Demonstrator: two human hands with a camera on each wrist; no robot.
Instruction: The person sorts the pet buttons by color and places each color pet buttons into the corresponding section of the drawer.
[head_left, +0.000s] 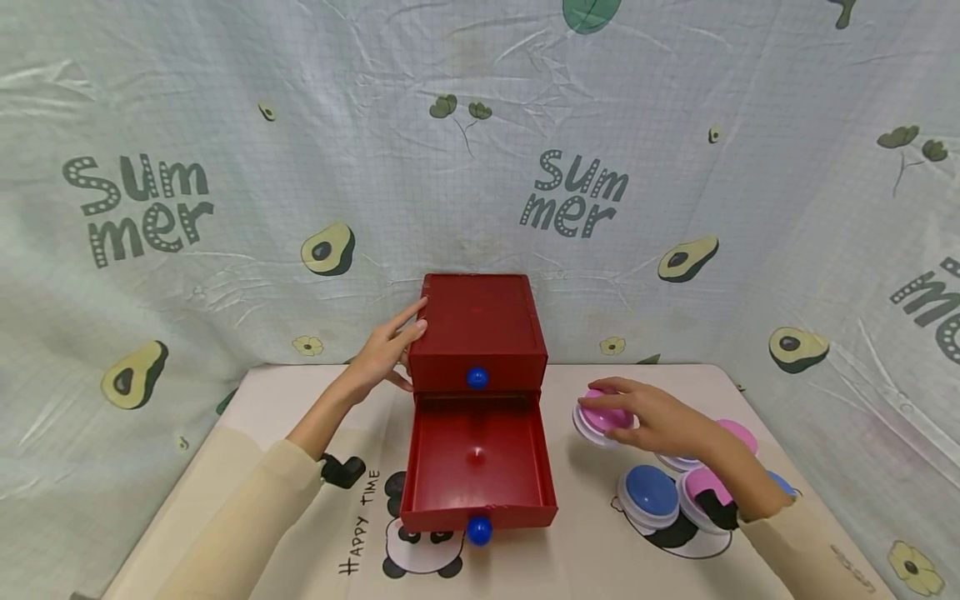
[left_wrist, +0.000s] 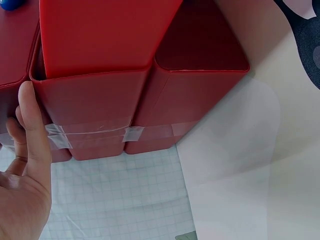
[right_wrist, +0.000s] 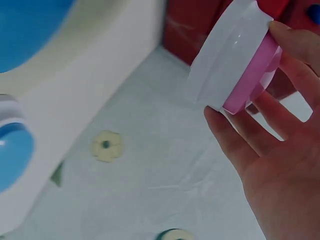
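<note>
A red drawer cabinet (head_left: 480,317) with blue knobs stands mid-table against the back sheet. Its drawer (head_left: 450,475) below the top one is pulled out, and no object shows inside. My left hand (head_left: 377,360) rests with extended fingers against the cabinet's left side; the left wrist view shows the fingers (left_wrist: 32,120) along the wall of taped red boxes. To the right of the cabinet, my right hand (head_left: 663,417) grips a round push button (head_left: 607,417) by its edge. The button has a white base and a pink dome, and is tilted in the right wrist view.
Right of the cabinet, under and beside my right forearm, sit several more buttons, among them a blue one (head_left: 651,490) and a pink one (head_left: 737,435). A patterned sheet (head_left: 480,192) hangs behind and beside the table. The pulled-out drawer's blue knob (head_left: 479,531) juts forward.
</note>
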